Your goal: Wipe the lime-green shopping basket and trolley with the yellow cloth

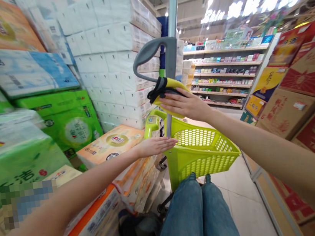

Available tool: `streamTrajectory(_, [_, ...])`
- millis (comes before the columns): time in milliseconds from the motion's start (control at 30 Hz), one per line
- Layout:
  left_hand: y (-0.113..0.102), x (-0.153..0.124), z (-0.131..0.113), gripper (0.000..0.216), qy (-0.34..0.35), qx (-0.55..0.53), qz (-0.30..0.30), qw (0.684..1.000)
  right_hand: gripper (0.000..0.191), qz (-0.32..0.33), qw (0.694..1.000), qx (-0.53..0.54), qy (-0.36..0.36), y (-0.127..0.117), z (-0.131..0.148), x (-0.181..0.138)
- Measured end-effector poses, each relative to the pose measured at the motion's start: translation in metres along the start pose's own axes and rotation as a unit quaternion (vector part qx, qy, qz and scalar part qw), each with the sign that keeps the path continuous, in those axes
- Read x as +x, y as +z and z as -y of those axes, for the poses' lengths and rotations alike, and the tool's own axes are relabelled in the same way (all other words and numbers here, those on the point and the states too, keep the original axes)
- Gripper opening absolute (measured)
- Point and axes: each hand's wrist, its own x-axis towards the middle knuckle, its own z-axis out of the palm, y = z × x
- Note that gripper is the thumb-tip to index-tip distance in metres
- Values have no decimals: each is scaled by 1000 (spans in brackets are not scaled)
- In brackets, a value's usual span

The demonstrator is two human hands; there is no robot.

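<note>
My right hand (186, 104) rests on the yellow-and-black grip (165, 88) of a shopping cart's grey handle (151, 51), fingers curled over it. My left hand (155, 146) is stretched out flat, fingers together, hovering beside the rim of the lime-green cart basket (205, 152) and just above an orange-and-white tissue pack (111, 144). It holds nothing. My legs in blue jeans (194, 217) show below the basket.
Stacked tissue packs in green (71, 121), blue and white (112, 42) fill the left side. Red and brown cartons (301, 87) line the right. A tiled aisle (244, 203) runs ahead toward product shelves (221, 74).
</note>
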Motion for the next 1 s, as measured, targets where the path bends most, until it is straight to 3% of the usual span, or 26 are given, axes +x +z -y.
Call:
streamTrajectory(167, [4,-1,-1,67,-14,-22,23,999,46,35,995,0,-97,28,41,-29])
streamTrajectory(300, [-1,0,0,65,-11,-19,69,997,44,37,982,35,-180,26,29,-29])
streamTrajectory(467, [-13,4,-1,66,-11,-29,143,989,62,13,997,-5,-71,-5,-17,-2])
streamTrajectory(600, [-11,3,-2,66,-1,7,113,994,62,-13,1000,-21,-1,0,-6,-4])
streamTrajectory(700, [-5,1,-2,61,13,62,56,996,52,-4,999,-28,-37,19,26,-22])
streamTrajectory(800, [0,0,-1,59,25,88,47,995,43,17,993,-28,-117,28,42,-32])
streamTrajectory(900, [0,0,-1,60,25,82,60,995,46,27,989,-39,-139,15,23,-23])
streamTrajectory(1000, [-3,0,-1,62,17,66,69,995,55,7,994,-63,-85,-7,-11,-2])
